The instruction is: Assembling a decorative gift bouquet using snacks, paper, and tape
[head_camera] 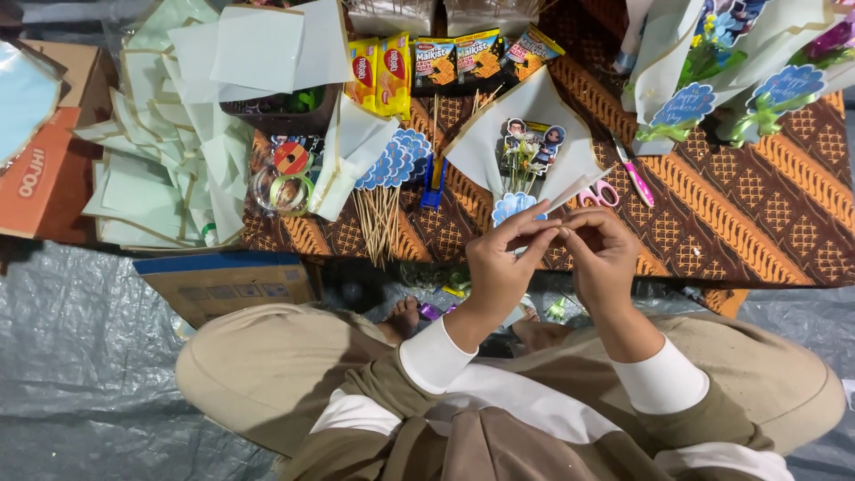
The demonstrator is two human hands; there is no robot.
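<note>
My left hand point(500, 264) and my right hand point(604, 256) meet at the fingertips over the near edge of a low table. Together they pinch the lower end of a white paper cone point(570, 151) that lies on the table and opens away from me. Inside the cone sit small cartoon figure cutouts on sticks point(533, 142) with tiny flowers. A blue scalloped paper tag point(514, 206) lies at the cone's base, just above my left fingers. Pink scissors point(602, 193) rest right of the cone.
A brown patterned cloth point(757, 214) covers the table. On it lie wooden skewers point(381, 220), blue tags point(396, 160), tape rolls point(287, 178), snack packets point(445, 64), a pink cutter point(634, 175), stacked pale paper sheets point(169, 160) and finished cones point(712, 62). Cardboard boxes point(227, 281) stand at left.
</note>
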